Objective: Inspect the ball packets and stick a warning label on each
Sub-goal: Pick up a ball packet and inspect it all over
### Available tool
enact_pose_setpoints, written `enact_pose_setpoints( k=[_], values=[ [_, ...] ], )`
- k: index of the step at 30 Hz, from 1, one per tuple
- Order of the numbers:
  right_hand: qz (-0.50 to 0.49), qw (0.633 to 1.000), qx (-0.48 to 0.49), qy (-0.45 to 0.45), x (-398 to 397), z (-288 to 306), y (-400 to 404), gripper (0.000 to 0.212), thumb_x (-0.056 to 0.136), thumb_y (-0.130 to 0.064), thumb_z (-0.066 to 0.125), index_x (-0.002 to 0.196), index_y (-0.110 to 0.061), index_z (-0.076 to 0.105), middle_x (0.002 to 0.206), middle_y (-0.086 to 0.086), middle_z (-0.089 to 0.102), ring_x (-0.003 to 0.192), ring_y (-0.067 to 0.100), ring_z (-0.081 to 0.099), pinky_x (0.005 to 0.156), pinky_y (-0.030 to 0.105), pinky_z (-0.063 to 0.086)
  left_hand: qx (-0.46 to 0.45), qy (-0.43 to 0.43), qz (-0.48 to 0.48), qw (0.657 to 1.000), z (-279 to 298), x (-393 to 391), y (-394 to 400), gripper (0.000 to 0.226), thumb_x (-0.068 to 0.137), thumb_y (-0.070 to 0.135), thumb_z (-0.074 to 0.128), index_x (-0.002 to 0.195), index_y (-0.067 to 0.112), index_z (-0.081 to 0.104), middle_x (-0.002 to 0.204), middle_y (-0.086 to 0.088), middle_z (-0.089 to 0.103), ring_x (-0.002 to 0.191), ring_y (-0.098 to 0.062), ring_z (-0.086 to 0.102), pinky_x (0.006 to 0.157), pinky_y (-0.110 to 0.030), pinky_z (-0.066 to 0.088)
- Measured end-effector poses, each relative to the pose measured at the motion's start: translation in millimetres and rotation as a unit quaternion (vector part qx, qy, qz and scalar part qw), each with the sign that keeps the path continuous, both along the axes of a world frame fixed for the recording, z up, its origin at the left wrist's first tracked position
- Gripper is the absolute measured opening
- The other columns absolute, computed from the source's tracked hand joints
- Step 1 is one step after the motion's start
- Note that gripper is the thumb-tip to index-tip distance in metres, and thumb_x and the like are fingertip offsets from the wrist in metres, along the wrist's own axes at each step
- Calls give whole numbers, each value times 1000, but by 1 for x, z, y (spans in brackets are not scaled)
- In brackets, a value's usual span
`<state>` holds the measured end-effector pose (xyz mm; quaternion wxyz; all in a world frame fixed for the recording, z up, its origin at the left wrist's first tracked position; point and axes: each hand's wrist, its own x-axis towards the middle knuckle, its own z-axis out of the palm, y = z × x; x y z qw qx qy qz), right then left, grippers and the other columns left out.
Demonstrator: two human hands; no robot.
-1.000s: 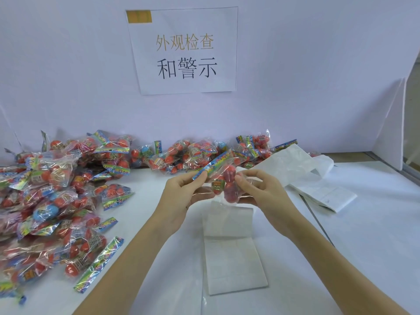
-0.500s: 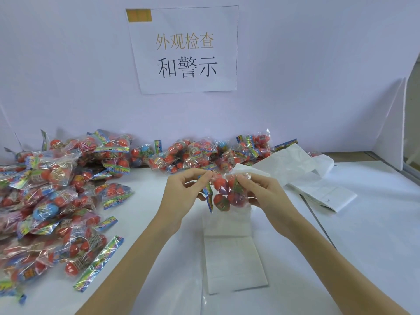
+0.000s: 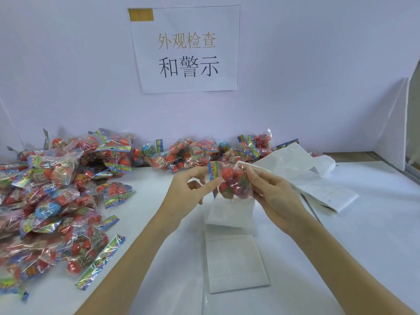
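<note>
Over white table (image 3: 341, 258), both hands (image 3: 229, 192) pinch raised packet (image 3: 231, 183).

The packet (image 3: 231, 183) between the hands is clear, glossy, crinkled plastic with a shiny printed header, as are the packets (image 3: 52, 201) to their left. Below the hands lies a matt white sheet (image 3: 236, 262), probably paper. The worktop (image 3: 375, 246) looks smooth and matt.

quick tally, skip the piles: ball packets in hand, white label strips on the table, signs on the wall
held ball packet: 1
white label strips: 2
wall sign: 1
total: 4
</note>
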<state>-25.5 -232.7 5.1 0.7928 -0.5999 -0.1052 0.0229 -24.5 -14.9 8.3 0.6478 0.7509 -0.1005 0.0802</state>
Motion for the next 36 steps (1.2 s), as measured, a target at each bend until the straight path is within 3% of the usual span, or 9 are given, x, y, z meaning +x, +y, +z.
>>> enact_pose_setpoints(
  k=[4,7,10,13,17,23,26,30,36],
  values=[
    [10,995,-72,-68,1,0,3,46,98,-60,58,134,-34,70,139,-6,68,135,9,58,114,34,39,-60,14,17,998,1,1,3,13,94,21,76,90,31,82,63,1,58,47,-18,47,50,-28,50],
    [35,998,-50,17,1,1,8,69,89,-80,49,145,-42,57,145,-2,62,132,9,60,114,33,43,-163,19,-28,986,3,-1,4,8,93,20,73,93,20,81,86,-12,77,63,-26,70,69,-36,62],
    [-4,995,-84,45,0,-1,10,58,93,-67,53,136,-30,62,134,2,69,116,14,71,104,31,54,-208,7,-67,976,4,0,5,15,89,17,71,100,19,82,106,-20,78,95,-31,77,87,-32,61],
    [31,997,-20,64,2,-1,4,39,104,-38,59,134,-16,68,130,10,72,113,24,73,100,34,57,-186,-9,-92,978,1,3,7,27,93,0,66,101,21,82,112,-13,78,105,-25,75,95,-29,58],
    [47,998,2,50,3,3,-3,26,104,-13,60,128,-11,71,108,10,77,101,26,75,88,30,59,-93,-1,-93,991,-2,4,10,45,97,-11,49,99,19,83,110,2,77,100,-10,70,84,-19,54],
    [11,997,-58,47,1,2,0,27,102,5,53,127,-1,61,108,22,76,96,35,77,81,32,62,-83,21,-72,994,-6,5,3,17,97,31,65,102,19,76,106,2,71,96,-18,66,89,-45,54],
    [33,994,-89,55,-2,2,3,22,105,-10,56,124,1,58,107,20,76,94,34,77,76,31,61,-64,1,-26,998,-8,3,-4,21,96,25,75,112,32,63,97,5,68,85,-15,67,77,-37,54],
    [-30,990,-138,29,-2,1,5,45,103,-46,57,107,-3,71,93,12,78,86,24,77,76,29,61,-90,61,-53,993,-5,3,-3,39,97,15,72,133,29,64,96,4,68,82,-14,62,70,-28,53],
    [-79,983,-165,-29,-2,0,3,28,102,-39,63,97,-22,85,93,2,81,86,22,76,79,26,62,-112,75,-25,991,-2,1,-3,28,91,32,73,103,6,75,87,-1,69,77,-13,60,71,-25,54]
  ],
)
